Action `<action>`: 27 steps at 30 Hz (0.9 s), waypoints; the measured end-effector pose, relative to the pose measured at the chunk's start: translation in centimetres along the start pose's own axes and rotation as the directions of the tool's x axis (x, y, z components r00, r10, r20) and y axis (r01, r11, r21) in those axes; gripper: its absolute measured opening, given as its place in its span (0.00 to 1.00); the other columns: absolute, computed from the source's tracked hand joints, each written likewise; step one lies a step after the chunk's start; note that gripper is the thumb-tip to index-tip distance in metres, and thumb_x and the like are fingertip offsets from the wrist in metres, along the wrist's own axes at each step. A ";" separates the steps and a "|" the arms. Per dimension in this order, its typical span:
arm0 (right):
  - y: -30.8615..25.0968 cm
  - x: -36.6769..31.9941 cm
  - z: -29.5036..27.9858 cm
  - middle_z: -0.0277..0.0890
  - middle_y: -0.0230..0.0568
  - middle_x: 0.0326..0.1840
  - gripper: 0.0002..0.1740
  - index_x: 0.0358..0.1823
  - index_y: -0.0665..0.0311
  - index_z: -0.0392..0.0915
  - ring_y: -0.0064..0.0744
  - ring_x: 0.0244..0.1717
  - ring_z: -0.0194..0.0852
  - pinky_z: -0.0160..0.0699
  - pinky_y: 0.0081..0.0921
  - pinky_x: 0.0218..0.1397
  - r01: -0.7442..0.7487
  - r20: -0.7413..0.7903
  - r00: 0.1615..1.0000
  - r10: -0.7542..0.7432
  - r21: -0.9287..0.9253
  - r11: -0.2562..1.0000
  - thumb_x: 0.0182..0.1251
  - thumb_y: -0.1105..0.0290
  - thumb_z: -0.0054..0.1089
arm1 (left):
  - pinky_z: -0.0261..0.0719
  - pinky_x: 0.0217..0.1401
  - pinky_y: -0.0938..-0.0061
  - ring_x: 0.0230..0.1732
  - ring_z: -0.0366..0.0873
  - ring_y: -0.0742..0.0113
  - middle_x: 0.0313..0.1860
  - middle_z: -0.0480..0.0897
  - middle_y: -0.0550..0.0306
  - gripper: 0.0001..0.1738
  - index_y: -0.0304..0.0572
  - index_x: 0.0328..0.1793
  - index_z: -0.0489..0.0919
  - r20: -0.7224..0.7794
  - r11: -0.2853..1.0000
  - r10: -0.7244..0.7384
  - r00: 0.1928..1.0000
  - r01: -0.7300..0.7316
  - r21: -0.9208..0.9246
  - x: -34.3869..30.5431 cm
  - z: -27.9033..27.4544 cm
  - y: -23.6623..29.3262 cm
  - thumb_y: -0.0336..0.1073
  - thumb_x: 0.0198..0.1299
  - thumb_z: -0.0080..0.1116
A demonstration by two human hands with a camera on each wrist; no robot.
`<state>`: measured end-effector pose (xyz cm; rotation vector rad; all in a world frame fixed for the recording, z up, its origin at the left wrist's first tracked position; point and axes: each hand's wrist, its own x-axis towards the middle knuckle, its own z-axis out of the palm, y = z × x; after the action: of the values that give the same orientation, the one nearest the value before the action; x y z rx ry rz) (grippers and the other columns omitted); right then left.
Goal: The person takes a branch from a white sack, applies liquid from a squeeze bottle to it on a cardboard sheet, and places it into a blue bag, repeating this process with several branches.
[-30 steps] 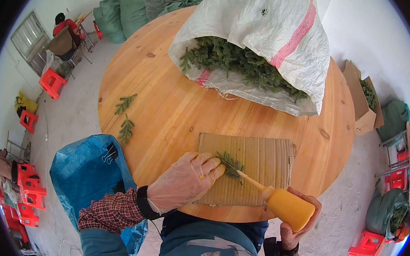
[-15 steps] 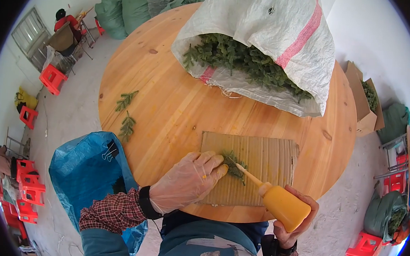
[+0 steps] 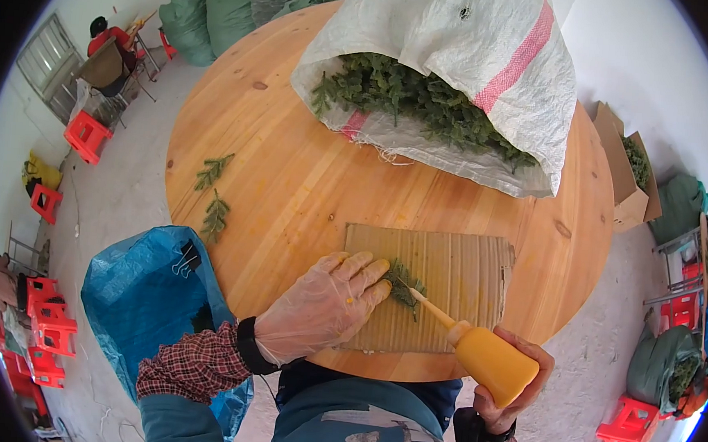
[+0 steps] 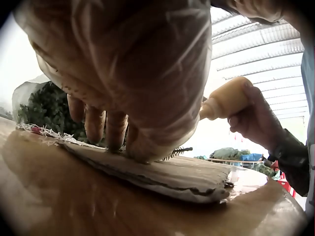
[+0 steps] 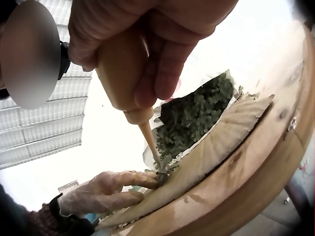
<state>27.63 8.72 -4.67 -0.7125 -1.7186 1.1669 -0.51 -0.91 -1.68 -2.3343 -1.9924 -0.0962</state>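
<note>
My left hand (image 3: 319, 305), in a thin clear glove with yellow-stained fingertips, pinches the near end of a green needle sprig (image 3: 404, 285). The sprig lies on a ribbed cardboard piece (image 3: 465, 270), partly hidden under the fingers. In my bare right hand (image 3: 524, 377) is a yellow squeeze bottle (image 3: 496, 364), tilted with its long nozzle (image 3: 434, 309) pointing down at the sprig. The right wrist view shows the nozzle tip right at the sprig (image 5: 164, 163), close to the gloved fingertips. From the left wrist, the gloved fingers (image 4: 116, 129) reach down to the cardboard.
A white woven sack (image 3: 449, 31) full of greenery (image 3: 428, 103) lies across the round wooden table (image 3: 278, 133). Two loose sprigs (image 3: 215, 195) lie at the left. A blue bag (image 3: 132, 288) hangs by the near-left edge. Red stools (image 3: 89, 137) and a seated person (image 3: 113, 44) are farther off.
The bottle has shifted slightly, its nozzle staying close to the sprig. The left hand keeps its place on the sprig, and the whole view has swayed a little.
</note>
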 end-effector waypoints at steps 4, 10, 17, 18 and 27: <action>0.3 -0.3 -0.2 0.71 0.61 0.62 0.49 0.62 0.62 0.58 0.49 0.64 0.73 0.75 0.45 0.67 0.022 0.019 1.000 -0.022 0.035 0.999 0.47 0.52 0.83 | 0.65 0.69 0.62 0.69 0.69 0.58 0.68 0.75 0.52 0.22 0.44 0.62 0.79 -0.002 1.000 -0.007 1.000 0.007 0.000 0.0 0.1 0.1 0.40 0.63 0.54; 0.3 0.6 0.6 0.71 0.61 0.62 0.48 0.62 0.62 0.57 0.49 0.63 0.74 0.75 0.45 0.67 0.074 0.071 0.995 -0.075 0.013 0.997 0.48 0.52 0.83 | 0.65 0.69 0.63 0.69 0.69 0.58 0.68 0.74 0.53 0.21 0.44 0.62 0.79 -0.010 1.000 -0.018 1.000 0.018 0.005 0.0 0.2 0.1 0.40 0.64 0.54; -0.2 0.5 0.2 0.71 0.60 0.61 0.48 0.62 0.63 0.57 0.49 0.63 0.74 0.75 0.45 0.67 0.067 0.098 0.993 -0.061 -0.060 0.996 0.49 0.53 0.82 | 0.65 0.68 0.62 0.69 0.69 0.59 0.68 0.74 0.54 0.21 0.45 0.63 0.78 -0.017 0.999 -0.026 1.000 0.026 -0.021 -0.1 0.3 0.1 0.40 0.64 0.55; -0.2 0.3 0.1 0.71 0.60 0.61 0.48 0.62 0.63 0.57 0.49 0.63 0.74 0.75 0.45 0.67 0.066 0.097 0.993 -0.060 -0.062 0.996 0.49 0.53 0.82 | 0.65 0.68 0.62 0.68 0.70 0.59 0.68 0.74 0.54 0.21 0.45 0.63 0.78 -0.022 0.999 -0.026 0.999 0.025 -0.023 -0.1 0.3 0.1 0.39 0.64 0.55; -0.8 0.0 -0.2 0.71 0.60 0.62 0.48 0.62 0.62 0.56 0.50 0.63 0.74 0.74 0.46 0.67 0.059 0.062 0.996 -0.057 -0.029 0.998 0.49 0.54 0.82 | 0.68 0.68 0.62 0.67 0.72 0.54 0.65 0.77 0.48 0.21 0.39 0.61 0.79 -0.058 0.998 -0.026 0.998 0.022 -0.067 -0.1 0.2 0.2 0.38 0.64 0.52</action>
<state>27.81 8.49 -3.93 -0.6472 -1.7998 1.1344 -0.28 -0.99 -1.93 -2.3186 -2.0197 -0.2333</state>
